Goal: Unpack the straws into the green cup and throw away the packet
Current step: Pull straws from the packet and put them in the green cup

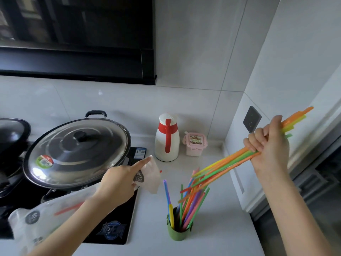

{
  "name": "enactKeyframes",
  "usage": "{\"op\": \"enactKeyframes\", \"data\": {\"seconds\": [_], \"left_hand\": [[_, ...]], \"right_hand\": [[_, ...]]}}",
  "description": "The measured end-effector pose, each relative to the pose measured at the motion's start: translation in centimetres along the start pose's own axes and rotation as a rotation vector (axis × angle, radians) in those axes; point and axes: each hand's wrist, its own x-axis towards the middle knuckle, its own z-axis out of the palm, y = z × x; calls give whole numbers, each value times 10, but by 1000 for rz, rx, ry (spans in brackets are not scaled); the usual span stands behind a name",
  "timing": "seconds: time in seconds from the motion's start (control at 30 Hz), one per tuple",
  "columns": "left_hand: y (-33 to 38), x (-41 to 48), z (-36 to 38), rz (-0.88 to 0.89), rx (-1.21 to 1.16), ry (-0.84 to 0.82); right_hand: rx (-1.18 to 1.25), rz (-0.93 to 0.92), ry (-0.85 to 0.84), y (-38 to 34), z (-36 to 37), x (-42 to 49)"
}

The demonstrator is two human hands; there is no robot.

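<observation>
1. Two hands are busy above my white tabletop. My right hand is closed round a bundle of straws, orange, green and yellow, held in the air at a slant with the lower ends pointing down and left.
2. My left hand grips the clear packet near one end, the index finger stretched out straight and the other fingers curled on the plastic. The rest of the packet trails back under my forearm to the lower left, and one reddish straw shows through it.
3. The green cup stands upright on the tabletop, just right of the black cooktop and between my two forearms. The standing straws in it, blue, yellow, green, orange, purple and pink, fan out above the rim. The low ends of the held bundle cross over their tips; I cannot tell whether they touch.
4. A wok under a steel lid with a black knob sits on the cooktop, its rim just behind my left hand. A second dark pot is cut off at the far left.
5. Against the back wall stand a white jug with a red handle and, just beside it, a pink clip-lid box. A small red scrap lies on the tabletop near the packet's end.
6. A dark wall socket sits on the side wall, just left of my right hand.
</observation>
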Motion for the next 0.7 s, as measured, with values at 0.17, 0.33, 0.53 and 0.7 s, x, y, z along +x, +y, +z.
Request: {"op": "enactKeyframes", "data": {"seconds": [0.17,0.33,0.53,0.7], "left_hand": [[-1,-8,-3,3,-12,18],[0,-18,-4,16,6,49],[0,-28,-11,26,21,63],[3,-34,-20,7,26,89]], "right_hand": [[-121,17,-235,38,11,-36],[-318,22,-395,83,8,-66],[-551,34,-361,131,-6,-87],[-621,132,-318,160,-16,-91]]}}
